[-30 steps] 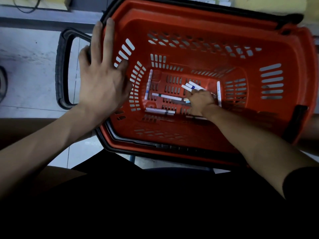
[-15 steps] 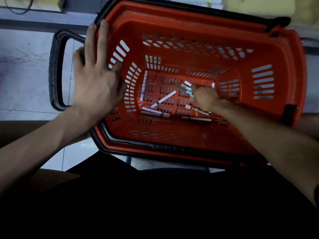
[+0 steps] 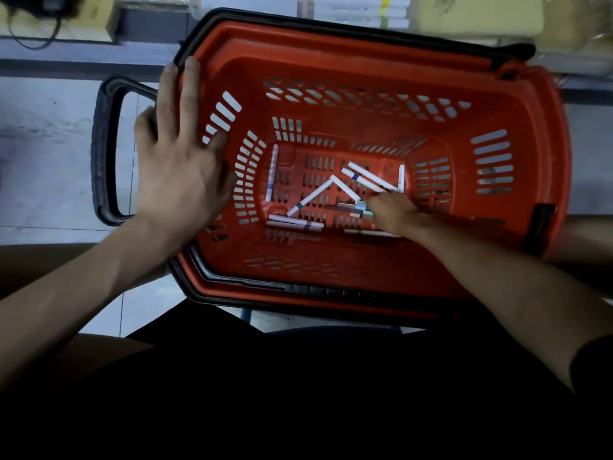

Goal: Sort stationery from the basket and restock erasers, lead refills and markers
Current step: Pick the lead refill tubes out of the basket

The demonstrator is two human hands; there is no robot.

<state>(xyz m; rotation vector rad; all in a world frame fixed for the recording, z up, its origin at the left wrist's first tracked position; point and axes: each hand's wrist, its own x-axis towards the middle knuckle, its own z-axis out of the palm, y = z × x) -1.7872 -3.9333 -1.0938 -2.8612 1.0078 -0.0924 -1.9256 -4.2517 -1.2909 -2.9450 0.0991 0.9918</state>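
A red plastic basket (image 3: 381, 74) tilts toward me on my lap. Several white markers lie loose on its slotted floor: one with a green band (image 3: 311, 197) lies diagonally, one stands along the left edge (image 3: 272, 172), a pair (image 3: 295, 224) rests at the near edge, and others cross at the back (image 3: 371, 177). My left hand (image 3: 179, 167) lies flat on the basket's left rim, fingers straight, thumb against the inner wall. My right hand (image 3: 393, 212) reaches to the basket floor, fingers curled on a small pale-blue item (image 3: 361, 207), partly hidden by them.
The basket's black pull handle (image 3: 99, 151) sticks out to the left over a tiled floor (image 3: 43, 127). Shelving with white boxes (image 3: 361, 9) and a pale bag (image 3: 477, 18) runs along the top. Brown cardboard (image 3: 39, 260) sits at the lower left.
My right hand has shifted toward the near right of the basket floor onto the pale-blue item. The green-banded marker swung diagonal and other markers were nudged. My left hand stayed on the rim.
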